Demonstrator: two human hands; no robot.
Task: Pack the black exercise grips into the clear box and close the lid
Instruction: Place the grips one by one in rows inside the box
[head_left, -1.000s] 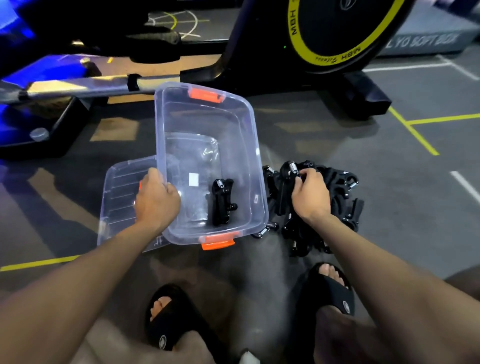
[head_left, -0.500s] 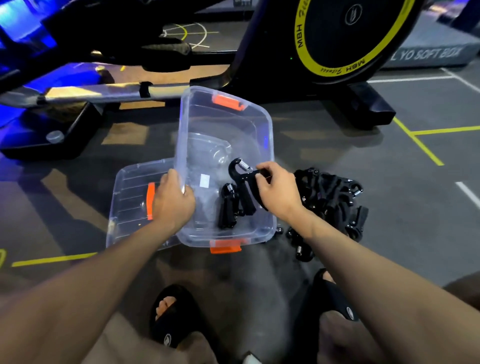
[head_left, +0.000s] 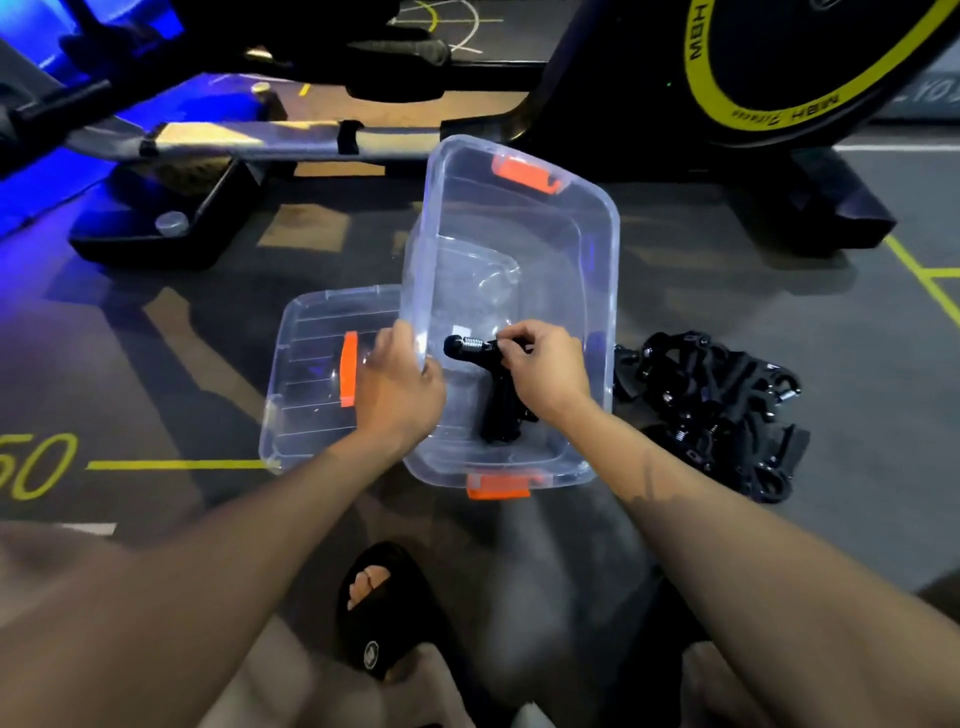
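The clear box (head_left: 605, 249) with orange latches stands open on the gym floor. My left hand (head_left: 397, 384) grips its left rim. My right hand (head_left: 540, 371) is inside the box, shut on a black exercise grip (head_left: 470, 347) with a metal spring. Another black grip (head_left: 501, 415) lies on the box floor under that hand, partly hidden. A pile of black grips (head_left: 711, 400) sits on the floor right of the box. The clear lid (head_left: 311, 374) with an orange strip lies left of the box, partly under it.
A black exercise bike with a yellow-ringed flywheel (head_left: 789, 78) and its base feet (head_left: 841, 208) stand just behind the box. A machine rail (head_left: 234, 137) and foot (head_left: 156, 228) lie at the back left. My sandalled foot (head_left: 374, 608) is in front of the box.
My right hand took a grip from the pile and carried it left over the rim, down into the box. My left hand stayed on the left rim.
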